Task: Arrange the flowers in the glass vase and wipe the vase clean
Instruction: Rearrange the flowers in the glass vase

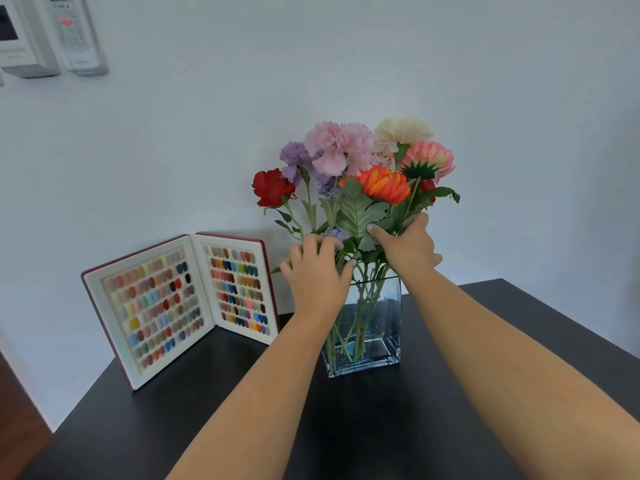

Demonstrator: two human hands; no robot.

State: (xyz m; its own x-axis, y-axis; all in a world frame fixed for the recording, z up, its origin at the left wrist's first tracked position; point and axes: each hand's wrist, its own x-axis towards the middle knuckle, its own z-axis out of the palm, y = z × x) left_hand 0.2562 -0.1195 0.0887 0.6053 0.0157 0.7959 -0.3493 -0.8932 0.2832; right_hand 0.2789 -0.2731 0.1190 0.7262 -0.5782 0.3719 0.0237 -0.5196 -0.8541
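A square glass vase (375, 327) stands on the dark table (346, 420) near the wall, with green stems inside. Its flowers (353, 168) are red, purple, pink, cream and orange, spread above the rim. My left hand (313, 273) is closed around the stems and leaves on the left side, just above the vase's rim. On the right side my right hand (407, 245) grips the stems and a large green leaf. My left forearm covers part of the vase's left wall.
An open red-edged book of nail colour samples (180, 303) stands on the table left of the vase, against the white wall. A wall panel and a remote holder (74, 32) hang at the upper left. The table's left edge borders a wooden floor.
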